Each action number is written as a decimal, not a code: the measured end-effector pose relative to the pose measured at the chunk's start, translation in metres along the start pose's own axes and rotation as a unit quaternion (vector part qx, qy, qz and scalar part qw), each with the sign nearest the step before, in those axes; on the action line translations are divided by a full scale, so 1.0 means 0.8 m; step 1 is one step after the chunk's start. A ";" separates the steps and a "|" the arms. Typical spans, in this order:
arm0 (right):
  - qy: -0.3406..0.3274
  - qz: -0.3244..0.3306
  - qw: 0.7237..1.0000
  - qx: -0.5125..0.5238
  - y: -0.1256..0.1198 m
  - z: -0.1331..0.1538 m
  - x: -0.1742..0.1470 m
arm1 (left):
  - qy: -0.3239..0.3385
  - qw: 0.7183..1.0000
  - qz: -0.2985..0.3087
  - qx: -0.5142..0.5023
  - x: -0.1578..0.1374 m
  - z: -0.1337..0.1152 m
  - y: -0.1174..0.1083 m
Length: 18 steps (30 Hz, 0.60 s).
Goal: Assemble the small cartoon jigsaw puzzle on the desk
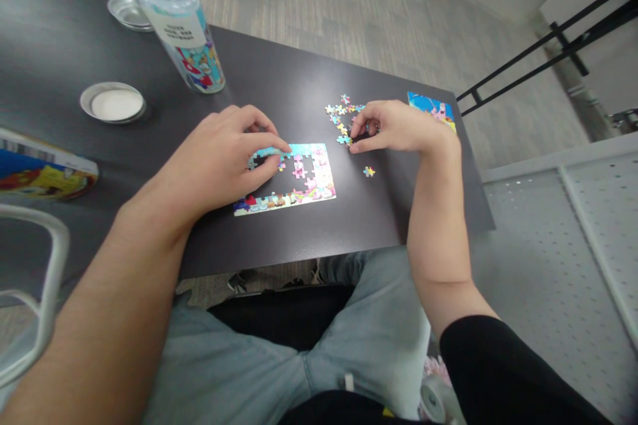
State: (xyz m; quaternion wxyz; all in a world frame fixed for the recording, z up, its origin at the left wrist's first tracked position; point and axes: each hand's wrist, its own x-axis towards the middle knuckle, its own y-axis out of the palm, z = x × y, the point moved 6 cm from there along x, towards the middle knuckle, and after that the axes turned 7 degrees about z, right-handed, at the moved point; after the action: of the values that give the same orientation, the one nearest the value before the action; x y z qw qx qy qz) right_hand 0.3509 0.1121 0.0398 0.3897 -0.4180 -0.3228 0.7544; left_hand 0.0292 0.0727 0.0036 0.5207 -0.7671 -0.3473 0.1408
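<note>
On the dark table lies a partly assembled jigsaw puzzle (323, 176), its frame joined and its middle partly open. My left hand (224, 153) rests over the puzzle's left side, thumb and index finger closed around a small puzzle piece (282, 165) and hiding part of the border. A pink piece cluster (299, 167) sits inside the frame. To the right, my right hand (389, 127) is curled at a pile of loose puzzle pieces (341, 113), thumb and index finger at a piece on its near edge. One loose piece (369, 172) lies apart, below that hand.
A clear plastic canister (182, 33) with a cartoon print stands at the back left, near a metal lid (128, 12) and a round white-centred lid (113, 103). Another printed canister (44, 169) is at far left. A blue picture card (431, 108) lies behind my right wrist.
</note>
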 end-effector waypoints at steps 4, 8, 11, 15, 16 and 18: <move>-0.002 0.018 1.000 -0.009 0.003 0.002 -0.002 | -0.016 1.000 0.012 -0.003 -0.001 -0.002 0.000; -0.017 0.030 0.999 -0.008 0.009 0.008 -0.002 | -0.018 1.000 0.007 -0.010 0.000 -0.005 -0.003; -0.023 0.041 0.999 -0.002 0.015 0.016 -0.002 | -0.029 0.999 0.027 -0.008 0.001 -0.009 -0.006; -0.032 0.049 0.998 0.021 0.022 0.026 -0.001 | -0.039 0.998 0.041 -0.008 0.001 -0.014 -0.009; -0.033 0.050 0.998 0.026 0.023 0.028 -0.001 | -0.038 0.999 0.035 -0.009 0.001 -0.014 -0.009; -0.036 0.055 0.997 0.028 0.025 0.030 0.000 | -0.036 0.999 0.026 -0.006 0.001 -0.014 -0.009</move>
State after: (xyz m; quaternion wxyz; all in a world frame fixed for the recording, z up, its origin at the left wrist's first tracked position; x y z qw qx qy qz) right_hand 0.3233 0.0983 0.0339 0.3474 -0.3963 -0.2917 0.7982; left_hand 0.0335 0.0669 0.0151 0.4992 -0.7738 -0.3461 0.1794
